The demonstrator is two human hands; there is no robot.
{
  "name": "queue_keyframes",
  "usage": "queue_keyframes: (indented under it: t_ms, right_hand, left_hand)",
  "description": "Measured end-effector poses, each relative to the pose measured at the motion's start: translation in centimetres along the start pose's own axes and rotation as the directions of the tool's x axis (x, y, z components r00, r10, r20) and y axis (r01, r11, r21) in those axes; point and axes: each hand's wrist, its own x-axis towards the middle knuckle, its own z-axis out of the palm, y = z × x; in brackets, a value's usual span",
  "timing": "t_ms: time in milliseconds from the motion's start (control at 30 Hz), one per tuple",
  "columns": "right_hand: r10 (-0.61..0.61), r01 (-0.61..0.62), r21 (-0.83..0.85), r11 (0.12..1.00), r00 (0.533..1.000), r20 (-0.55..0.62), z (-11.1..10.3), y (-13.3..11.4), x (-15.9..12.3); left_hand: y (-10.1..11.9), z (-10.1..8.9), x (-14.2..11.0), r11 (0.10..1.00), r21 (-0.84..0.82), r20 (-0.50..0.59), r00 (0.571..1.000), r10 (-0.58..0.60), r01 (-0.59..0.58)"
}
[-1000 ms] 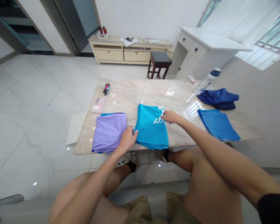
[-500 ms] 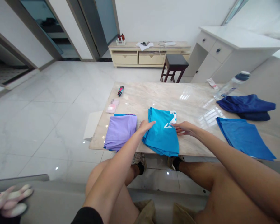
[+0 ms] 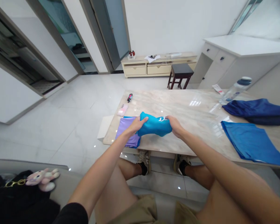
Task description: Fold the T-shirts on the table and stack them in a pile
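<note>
A folded turquoise cloth garment (image 3: 155, 126) with white print is held up off the table, sagging between my hands. My left hand (image 3: 137, 124) grips its left end, thumb on top. At the opposite end my right hand (image 3: 175, 126) is closed on the fabric near the white print. Just under and left of my left hand lies a pile of folded cloth with a purple piece (image 3: 124, 129) on top and blue edges showing below. Whether the turquoise cloth touches the pile cannot be made out.
On the marble-look table (image 3: 161, 101) are a folded blue cloth (image 3: 254, 141), a crumpled navy cloth (image 3: 256, 109), a water bottle (image 3: 235, 90), a small dark object (image 3: 130, 97) and a pink packet (image 3: 123, 110). A stool (image 3: 180, 73) stands beyond. A plush toy (image 3: 44, 179) lies at lower left.
Both hands have taken hold of the turquoise cloth and lifted it from the table, shifting it toward the purple pile. The camera view has turned somewhat left and up.
</note>
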Motion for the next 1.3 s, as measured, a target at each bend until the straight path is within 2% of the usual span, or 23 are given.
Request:
queue_keyframes:
  t_ms: [67,133,200,267,333,467,500,567,633,700,767,867,933,1000,1067,1133,1233,1300]
  right_hand:
    - [-0.031,0.036,0.198,0.980,0.999,-0.026,2.4,-1.6,-1.9]
    - [-0.084,0.053,0.357,0.933,0.994,0.073,3.9,-3.0,-4.3]
    - [-0.145,0.055,0.415,0.908,0.971,0.188,4.4,-4.0,-6.6]
    - [-0.177,0.075,0.396,0.915,0.958,0.227,3.9,-4.9,-8.6]
    - [-0.210,0.129,0.351,0.928,0.957,0.202,3.0,-6.0,-10.2]
    - [-0.341,0.277,0.275,0.921,0.914,0.221,1.3,-9.1,-12.8]
    - [-0.369,0.308,0.256,0.916,0.897,0.242,1.0,-10.1,-13.3]
    - [-0.422,0.372,0.215,0.903,0.864,0.274,0.4,-11.9,-14.3]
    - [-0.490,0.464,0.160,0.871,0.815,0.308,-0.2,-13.6,-15.0]
    - [-0.579,0.594,0.071,0.801,0.740,0.342,-0.7,-15.2,-15.5]
    - [-0.677,0.742,-0.072,0.667,0.644,0.356,-1.1,-16.4,-15.9]
    - [-0.784,0.872,-0.296,0.390,0.483,0.390,-1.2,-17.9,-16.4]
    - [-0.796,0.886,-0.375,0.272,0.426,0.429,-1.0,-18.7,-16.4]
    - [-0.784,0.874,-0.415,0.253,0.437,0.441,-0.7,-19.3,-16.1]
    - [-0.770,0.853,-0.429,0.297,0.480,0.422,-0.3,-20.2,-15.3]
    - [-0.763,0.841,-0.397,0.367,0.516,0.389,0.2,-21.3,-13.9]
    - [-0.742,0.828,-0.280,0.485,0.559,0.369,1.6,-23.1,-11.0]
    - [-0.716,0.800,-0.232,0.554,0.599,0.359,3.3,-23.5,-9.0]
  left_hand:
    - [1.8,-2.5,-2.3,0.994,-0.108,-0.045,0.999,0.008,-0.013]
    - [3.3,-4.6,-5.0,0.986,-0.163,-0.079,0.997,0.023,-0.036]
    - [4.3,-6.1,-7.9,0.987,-0.153,-0.125,0.992,0.030,-0.049]
    - [5.0,-7.0,-10.6,0.993,-0.099,-0.181,0.983,0.040,-0.059]
    - [5.4,-7.4,-12.7,0.996,-0.053,-0.254,0.966,0.055,-0.070]
    - [6.3,-7.1,-15.4,0.985,-0.073,-0.457,0.883,0.105,-0.154]
    - [6.7,-7.1,-15.9,0.979,-0.082,-0.474,0.872,0.126,-0.186]
    - [7.9,-7.2,-16.8,0.967,-0.070,-0.428,0.883,0.194,-0.247]
    - [9.4,-7.6,-17.9,0.953,-0.002,-0.340,0.897,0.283,-0.302]
    - [10.9,-8.1,-19.0,0.929,0.130,-0.289,0.882,0.371,-0.348]
    - [12.1,-8.5,-20.1,0.883,0.298,-0.283,0.850,0.445,-0.363]
    - [12.7,-8.6,-21.3,0.786,0.521,-0.298,0.792,0.533,-0.333]
    - [12.3,-8.7,-21.6,0.739,0.599,-0.299,0.770,0.564,-0.309]
    - [11.6,-9.0,-21.6,0.732,0.614,-0.305,0.768,0.563,-0.293]
    - [10.9,-9.6,-21.2,0.765,0.576,-0.323,0.780,0.536,-0.287]
    - [10.5,-10.2,-20.5,0.836,0.460,-0.355,0.801,0.481,-0.298]
    - [10.5,-10.6,-19.1,0.951,0.089,-0.405,0.861,0.307,-0.297]
    - [10.0,-10.0,-18.2,0.952,-0.192,-0.406,0.902,0.145,-0.239]
